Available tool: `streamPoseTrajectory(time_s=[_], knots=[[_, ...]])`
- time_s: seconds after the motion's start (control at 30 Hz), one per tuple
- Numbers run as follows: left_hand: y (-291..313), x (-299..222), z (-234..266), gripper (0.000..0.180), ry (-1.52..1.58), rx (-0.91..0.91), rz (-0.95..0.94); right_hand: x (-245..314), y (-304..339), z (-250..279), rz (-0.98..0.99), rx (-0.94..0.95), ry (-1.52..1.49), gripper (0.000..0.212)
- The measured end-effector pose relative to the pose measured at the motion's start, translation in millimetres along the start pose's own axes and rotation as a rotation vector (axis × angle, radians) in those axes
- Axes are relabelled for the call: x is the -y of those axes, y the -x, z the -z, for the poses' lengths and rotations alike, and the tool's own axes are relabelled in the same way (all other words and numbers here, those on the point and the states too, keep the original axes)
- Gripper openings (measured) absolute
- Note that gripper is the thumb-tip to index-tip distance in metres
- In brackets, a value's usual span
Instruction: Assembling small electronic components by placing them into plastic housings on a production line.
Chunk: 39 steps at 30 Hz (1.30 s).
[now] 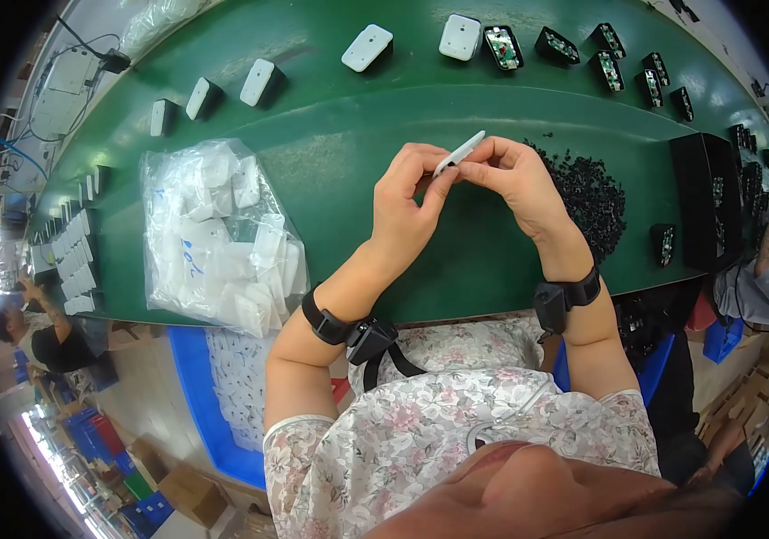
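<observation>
Between my two hands, above the middle of the green table, a thin white plastic cover (pixel 463 152) is held tilted. My left hand (pixel 407 193) pinches its lower left end with thumb and fingers. The fingers of my right hand (pixel 521 184) grip its right side. Beside my right hand spreads a pile of small black parts (pixel 593 199), too small to make out exactly. To the left of my left hand lies a clear plastic bag (pixel 220 238) full of similar white covers. A black housing with a circuit board (pixel 663 244) stands right of the black pile.
Along the far edge, black housings with white covers (pixel 368 48) and open housings with green boards (pixel 503 48) stand in a row. A black box (pixel 706 202) is at the right. Below the table sits a blue bin (pixel 194 395). People work at left and right.
</observation>
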<state>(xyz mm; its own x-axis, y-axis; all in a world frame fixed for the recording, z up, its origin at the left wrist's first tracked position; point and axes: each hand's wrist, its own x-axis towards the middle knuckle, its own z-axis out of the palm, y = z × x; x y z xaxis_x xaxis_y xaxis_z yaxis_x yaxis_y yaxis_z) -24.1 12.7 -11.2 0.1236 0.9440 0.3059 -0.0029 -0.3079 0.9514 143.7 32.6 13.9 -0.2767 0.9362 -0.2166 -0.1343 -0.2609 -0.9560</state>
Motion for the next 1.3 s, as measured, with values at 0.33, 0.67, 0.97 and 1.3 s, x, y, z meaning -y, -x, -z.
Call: streamPoseTrajectory(time_s=[0.33,0.67,0.97,1.3], knots=[[-2,-6,0,0.007,0.360,-0.043,0.167,-1,-1,-3,0.423,-0.263,0.400,0.026],[-5,-11,7,0.013,0.382,0.093,0.339,0,-2,3,0.114,-0.034,0.208,0.025],[-20,5,35,0.015,-0.049,-0.191,0.430,30,-48,12,0.468,-0.436,0.950,0.049],[-23,9,31,0.024,-0.695,-0.177,0.130,51,-125,66,0.220,-0.403,1.160,0.057]])
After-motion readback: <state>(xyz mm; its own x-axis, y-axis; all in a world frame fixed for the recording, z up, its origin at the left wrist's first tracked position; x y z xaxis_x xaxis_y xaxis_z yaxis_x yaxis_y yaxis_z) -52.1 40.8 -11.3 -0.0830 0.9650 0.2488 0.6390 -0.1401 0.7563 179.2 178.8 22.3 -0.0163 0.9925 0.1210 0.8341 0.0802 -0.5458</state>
